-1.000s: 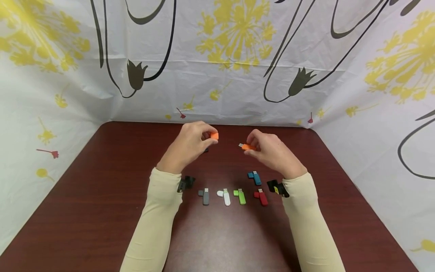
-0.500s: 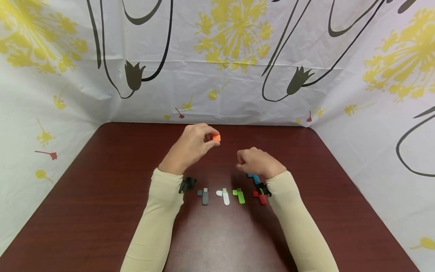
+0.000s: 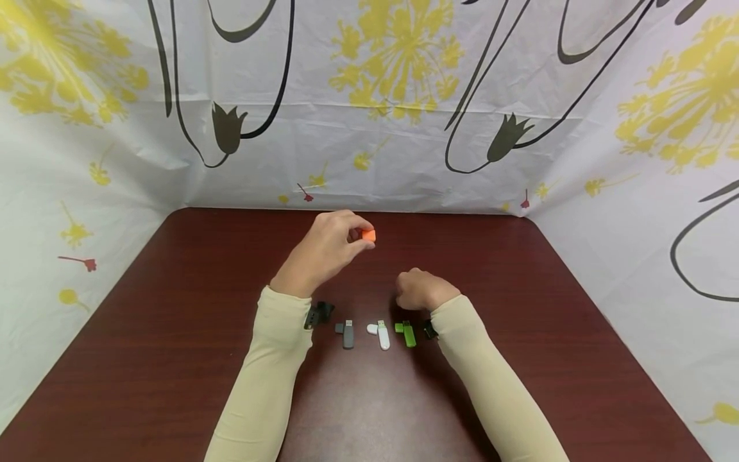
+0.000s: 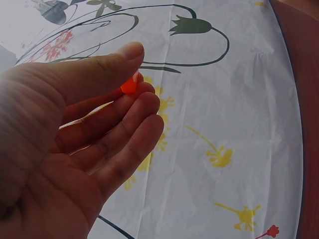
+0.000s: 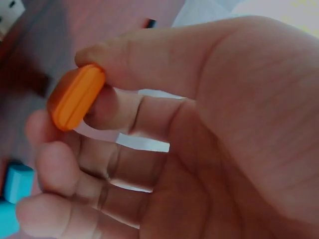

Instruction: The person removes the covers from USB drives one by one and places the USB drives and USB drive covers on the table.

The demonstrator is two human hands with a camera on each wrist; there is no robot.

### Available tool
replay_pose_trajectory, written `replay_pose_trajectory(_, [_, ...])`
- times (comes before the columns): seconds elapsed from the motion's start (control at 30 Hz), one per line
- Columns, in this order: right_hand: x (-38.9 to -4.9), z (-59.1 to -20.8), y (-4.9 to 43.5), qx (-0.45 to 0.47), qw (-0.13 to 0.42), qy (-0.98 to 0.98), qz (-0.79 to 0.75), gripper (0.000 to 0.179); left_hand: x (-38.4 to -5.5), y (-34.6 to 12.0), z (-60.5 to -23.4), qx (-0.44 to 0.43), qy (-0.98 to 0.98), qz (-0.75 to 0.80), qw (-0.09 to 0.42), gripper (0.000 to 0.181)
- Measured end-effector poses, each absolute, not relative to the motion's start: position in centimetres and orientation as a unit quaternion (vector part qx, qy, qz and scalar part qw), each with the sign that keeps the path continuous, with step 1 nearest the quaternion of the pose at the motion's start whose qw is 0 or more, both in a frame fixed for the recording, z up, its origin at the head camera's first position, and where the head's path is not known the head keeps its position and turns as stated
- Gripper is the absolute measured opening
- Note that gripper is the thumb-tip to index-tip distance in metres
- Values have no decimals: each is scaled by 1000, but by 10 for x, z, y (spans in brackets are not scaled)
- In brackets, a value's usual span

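Note:
My left hand (image 3: 328, 251) is raised over the far part of the table, pinching a small orange USB stick cap (image 3: 369, 235) between thumb and fingers. In the left wrist view the cap (image 4: 130, 83) shows partly behind the thumb. To the right and nearer, my right hand (image 3: 426, 290) hovers just beyond the green USB stick (image 3: 409, 335). It pinches the orange USB stick (image 5: 79, 97), which the head view hides behind the hand. The stick's metal plug cannot be made out. A light blue block-like thing (image 5: 19, 183) lies below the fingers in the right wrist view.
A white USB stick (image 3: 383, 335) and a grey one (image 3: 348, 337) lie left of the green one, each with its cap beside it. The dark red table (image 3: 173, 359) is bordered by a patterned white sheet (image 3: 369, 173).
My right hand has moved nearer and slightly left with the orange USB stick, now covering the blue and red sticks in the head view. My left hand has barely moved.

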State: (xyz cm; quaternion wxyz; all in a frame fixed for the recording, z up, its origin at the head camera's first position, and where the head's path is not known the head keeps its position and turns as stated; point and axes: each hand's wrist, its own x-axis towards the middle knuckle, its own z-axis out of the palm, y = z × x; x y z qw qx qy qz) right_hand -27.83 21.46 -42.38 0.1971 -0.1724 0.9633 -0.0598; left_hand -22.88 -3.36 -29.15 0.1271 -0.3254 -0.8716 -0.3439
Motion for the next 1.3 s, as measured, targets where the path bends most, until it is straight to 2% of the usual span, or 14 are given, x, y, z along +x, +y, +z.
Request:
replay_pose_trajectory(0.07, [-253, -392, 198, -154, 203, 965, -59, 22, -228, -34, -291, -325, -872, -344, 127, 20])
replay_pose_trajectory(0.23, [-234, -369, 182, -121, 199, 971, -45, 10, -228, -33, -291, -324, -873, -342, 126, 20])
replay_pose_trajectory(0.5, [-239, -375, 180, -109, 195, 974, -32, 11, -227, -32, -291, -321, -875, -341, 122, 20])
replay_pose_trajectory(0.7, [-276, -427, 201, -117, 180, 977, 1, 14, -228, -32, -292, -323, -874, -339, 126, 18])
replay_pose_trajectory(0.8, [-280, -433, 202, -115, 183, 976, 2, 16, -228, -31, -293, -325, -874, -339, 125, 17])
replay_pose_trajectory(1.07, [-248, -385, 187, -111, 193, 975, -13, 16, -228, -30, -293, -328, -873, -339, 121, 16])
replay_pose_trajectory(1.17, [-238, -367, 184, -108, 200, 973, -31, 22, -228, -30, -294, -326, -875, -338, 119, 16])
replay_pose_trajectory(1.3, [-230, -348, 189, -127, 184, 973, -59, 28, -229, -29, -295, -325, -877, -334, 118, 16])
